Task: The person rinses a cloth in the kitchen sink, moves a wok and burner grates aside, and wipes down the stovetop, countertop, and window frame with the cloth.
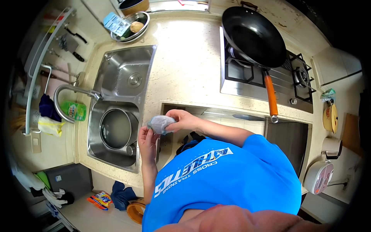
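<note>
Both hands hold a small, pale grey, crumpled bundle in front of the blue shirt, near the counter's front edge. It looks wrapped in thin, see-through material, and its contents cannot be made out. My right hand grips it from the right, with thumb and fingers closed on it. At its lower left side, the fingertips of my left hand pinch the edge. Just left of the hands is the double steel sink, whose nearer basin contains a round metal pot with cloudy liquid.
A black wok with an orange handle rests on the gas stove at right. The faucet reaches over the sink beside a green bottle. A metal bowl with food stands at the back; knives hang left.
</note>
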Demonstrator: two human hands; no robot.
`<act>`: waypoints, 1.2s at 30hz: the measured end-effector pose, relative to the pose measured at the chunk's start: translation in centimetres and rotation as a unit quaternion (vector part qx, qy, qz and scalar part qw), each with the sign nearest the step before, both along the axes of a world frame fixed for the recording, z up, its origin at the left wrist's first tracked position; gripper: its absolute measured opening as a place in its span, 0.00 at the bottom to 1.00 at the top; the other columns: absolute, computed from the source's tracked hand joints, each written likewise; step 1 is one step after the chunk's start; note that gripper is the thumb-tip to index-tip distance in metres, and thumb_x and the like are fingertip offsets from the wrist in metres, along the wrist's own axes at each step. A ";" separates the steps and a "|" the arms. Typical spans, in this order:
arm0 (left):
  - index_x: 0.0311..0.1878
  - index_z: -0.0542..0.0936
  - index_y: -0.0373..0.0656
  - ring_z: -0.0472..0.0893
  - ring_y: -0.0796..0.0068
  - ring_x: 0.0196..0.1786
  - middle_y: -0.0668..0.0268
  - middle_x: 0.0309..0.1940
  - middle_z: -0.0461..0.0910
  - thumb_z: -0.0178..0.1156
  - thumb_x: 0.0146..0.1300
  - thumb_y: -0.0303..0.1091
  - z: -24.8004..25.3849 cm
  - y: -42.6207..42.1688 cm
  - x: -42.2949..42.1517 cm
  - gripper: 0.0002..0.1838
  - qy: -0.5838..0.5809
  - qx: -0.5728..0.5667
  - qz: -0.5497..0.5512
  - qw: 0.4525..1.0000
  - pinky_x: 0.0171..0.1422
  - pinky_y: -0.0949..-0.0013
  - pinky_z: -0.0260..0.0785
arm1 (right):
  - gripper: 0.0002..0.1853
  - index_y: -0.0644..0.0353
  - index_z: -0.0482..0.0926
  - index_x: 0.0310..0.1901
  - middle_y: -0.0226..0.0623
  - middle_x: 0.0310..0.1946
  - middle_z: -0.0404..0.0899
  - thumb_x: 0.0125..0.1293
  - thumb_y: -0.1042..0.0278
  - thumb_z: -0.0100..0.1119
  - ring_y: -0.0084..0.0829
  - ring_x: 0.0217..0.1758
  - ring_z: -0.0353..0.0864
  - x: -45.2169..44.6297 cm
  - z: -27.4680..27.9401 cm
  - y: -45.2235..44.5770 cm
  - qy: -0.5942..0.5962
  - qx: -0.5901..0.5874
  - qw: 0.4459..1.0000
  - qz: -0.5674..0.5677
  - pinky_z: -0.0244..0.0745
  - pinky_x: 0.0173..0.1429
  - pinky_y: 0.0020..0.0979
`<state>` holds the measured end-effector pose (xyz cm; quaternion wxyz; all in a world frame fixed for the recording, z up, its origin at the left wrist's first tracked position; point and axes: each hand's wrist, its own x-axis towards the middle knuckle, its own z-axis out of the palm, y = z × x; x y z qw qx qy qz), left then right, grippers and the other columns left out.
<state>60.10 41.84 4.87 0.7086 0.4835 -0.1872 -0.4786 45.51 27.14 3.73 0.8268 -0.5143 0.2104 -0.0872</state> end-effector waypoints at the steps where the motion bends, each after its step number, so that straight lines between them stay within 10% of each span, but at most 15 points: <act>1: 0.43 0.72 0.41 0.78 0.76 0.43 0.65 0.40 0.77 0.53 0.68 0.28 0.4 -1.0 -1.3 0.04 0.004 -0.014 0.012 1.000 0.52 0.69 0.73 | 0.18 0.57 0.75 0.44 0.28 0.35 0.79 0.53 0.68 0.71 0.20 0.38 0.78 -1.2 -0.4 -0.6 -0.015 -0.004 0.999 -0.030 0.76 0.37 0.22; 9: 0.39 0.70 0.47 0.73 0.87 0.32 0.73 0.30 0.73 0.52 0.64 0.26 -1.4 -7.1 -7.8 0.04 0.013 0.002 -0.027 1.000 0.32 0.79 0.66 | 0.11 0.56 0.78 0.36 0.24 0.24 0.76 0.64 0.58 0.62 0.14 0.22 0.71 -11.6 -2.0 -4.6 0.065 0.113 0.976 -0.176 0.62 0.24 0.15; 16: 0.40 0.71 0.51 0.77 0.82 0.30 0.74 0.30 0.77 0.55 0.68 0.40 2.8 -11.8 -12.3 0.06 0.060 0.113 0.036 0.991 0.30 0.77 0.68 | 0.07 0.56 0.77 0.39 0.25 0.23 0.75 0.67 0.62 0.58 0.14 0.22 0.69 -20.2 -2.3 -8.2 0.016 0.086 0.956 -0.280 0.62 0.24 0.15; 22: 0.41 0.72 0.48 0.78 0.80 0.34 0.70 0.33 0.78 0.54 0.69 0.37 4.4 -15.2 -12.0 0.05 0.130 -0.023 0.094 0.987 0.35 0.74 0.70 | 0.07 0.59 0.77 0.42 0.23 0.25 0.75 0.67 0.65 0.57 0.13 0.23 0.70 -24.1 -3.6 -8.5 0.090 -0.018 0.918 -0.385 0.63 0.25 0.15; 24: 0.40 0.72 0.46 0.76 0.81 0.34 0.70 0.33 0.76 0.55 0.68 0.34 6.1 -16.3 -13.8 0.04 -0.125 -0.080 0.119 0.982 0.36 0.75 0.69 | 0.07 0.59 0.77 0.41 0.24 0.24 0.75 0.67 0.66 0.57 0.13 0.22 0.70 -24.7 -4.1 -8.3 0.098 -0.017 0.914 -0.392 0.63 0.25 0.15; 26: 0.47 0.74 0.43 0.74 0.83 0.32 0.69 0.32 0.76 0.59 0.64 0.31 5.1 -16.3 -13.1 0.09 -0.419 0.044 -0.107 0.900 0.35 0.75 0.67 | 0.08 0.60 0.76 0.41 0.24 0.24 0.75 0.66 0.65 0.58 0.13 0.21 0.69 -25.2 -4.5 -8.3 0.113 0.004 0.903 -0.415 0.63 0.24 0.15; 28: 0.43 0.77 0.41 0.75 0.86 0.34 0.67 0.32 0.78 0.58 0.65 0.27 5.6 -17.3 -13.4 0.05 -0.464 0.164 -0.294 0.819 0.33 0.81 0.64 | 0.07 0.60 0.76 0.40 0.24 0.24 0.75 0.66 0.66 0.58 0.14 0.21 0.69 -25.7 -5.3 -8.6 0.112 -0.003 0.901 -0.419 0.64 0.25 0.16; 32: 0.40 0.79 0.39 0.79 0.77 0.33 0.61 0.34 0.80 0.60 0.62 0.28 0.9 -19.8 -12.2 0.05 -0.546 0.075 -0.174 0.816 0.33 0.75 0.68 | 0.06 0.60 0.74 0.36 0.24 0.23 0.73 0.67 0.67 0.57 0.16 0.22 0.70 -26.4 -8.5 -8.9 0.139 -0.202 0.832 -0.498 0.64 0.26 0.20; 36: 0.43 0.77 0.39 0.73 0.50 0.53 0.51 0.47 0.74 0.62 0.53 0.29 -6.0 -20.7 -12.9 0.13 -0.670 -0.059 -0.209 0.710 0.57 0.55 0.67 | 0.07 0.62 0.76 0.32 0.26 0.18 0.72 0.65 0.68 0.59 0.17 0.20 0.70 -25.5 -7.1 -8.8 0.305 -0.386 0.738 -0.461 0.65 0.25 0.22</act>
